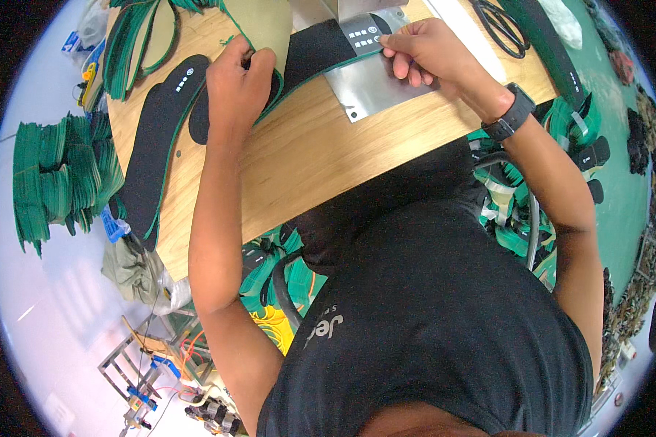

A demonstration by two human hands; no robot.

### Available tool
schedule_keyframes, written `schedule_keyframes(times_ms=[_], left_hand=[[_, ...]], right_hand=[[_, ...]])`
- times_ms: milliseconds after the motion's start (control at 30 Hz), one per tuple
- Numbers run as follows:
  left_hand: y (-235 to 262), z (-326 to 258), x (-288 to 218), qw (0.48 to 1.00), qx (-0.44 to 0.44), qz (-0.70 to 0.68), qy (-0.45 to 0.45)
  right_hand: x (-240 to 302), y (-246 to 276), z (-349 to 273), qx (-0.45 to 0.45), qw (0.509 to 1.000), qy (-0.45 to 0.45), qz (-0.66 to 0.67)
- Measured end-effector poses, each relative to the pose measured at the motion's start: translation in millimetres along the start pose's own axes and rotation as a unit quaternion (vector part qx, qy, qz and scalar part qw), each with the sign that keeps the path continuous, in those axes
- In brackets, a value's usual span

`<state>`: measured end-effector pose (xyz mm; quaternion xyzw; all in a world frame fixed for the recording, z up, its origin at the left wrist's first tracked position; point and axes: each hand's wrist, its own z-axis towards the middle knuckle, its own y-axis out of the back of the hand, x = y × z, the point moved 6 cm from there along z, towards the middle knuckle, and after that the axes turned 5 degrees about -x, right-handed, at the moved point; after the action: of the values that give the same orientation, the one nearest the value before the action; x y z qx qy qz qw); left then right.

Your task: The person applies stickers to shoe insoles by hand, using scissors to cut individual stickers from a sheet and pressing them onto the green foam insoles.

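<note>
Black insoles with green edges and white printing are spread over a wooden table. My left hand is closed in a pinch around the edge of dark insole material at the table's left part. To the right, my right hand pinches the green edge of a black insole at its printed end. This end lies over a shiny metal plate fixed on the tabletop. Another black insole lies left of my left hand, hanging slightly past the table edge. A beige insole underside shows just beyond my left hand.
Bundled green-edged insoles sit at the table's far left. A tall green stack stands beyond its left edge. Black scissor-like handles lie at the far right by a long black insole. More insoles are heaped below the wooden table.
</note>
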<state>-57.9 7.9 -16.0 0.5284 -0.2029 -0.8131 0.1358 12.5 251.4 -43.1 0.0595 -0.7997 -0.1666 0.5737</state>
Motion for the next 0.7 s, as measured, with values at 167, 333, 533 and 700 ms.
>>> schedule_keyframes(times_ms=[167, 333, 533, 700], left_hand=[[3, 0, 11, 1.000, -0.008, -0.002, -0.008], [2, 0, 8, 1.000, 0.010, 0.023, 0.016], [-11, -3, -7, 0.993, 0.069, 0.078, -0.063], [-19, -8, -22, 0.955, 0.095, 0.207, -0.189]], right_hand=[[2, -3, 0, -0.004, 1.000, -0.004, 0.004], [7, 0, -8, -0.020, 0.998, -0.004, 0.058], [2, 15, -27, -0.074, 0.988, 0.129, 0.035], [8, 21, -36, -0.112, 0.958, 0.256, -0.067]])
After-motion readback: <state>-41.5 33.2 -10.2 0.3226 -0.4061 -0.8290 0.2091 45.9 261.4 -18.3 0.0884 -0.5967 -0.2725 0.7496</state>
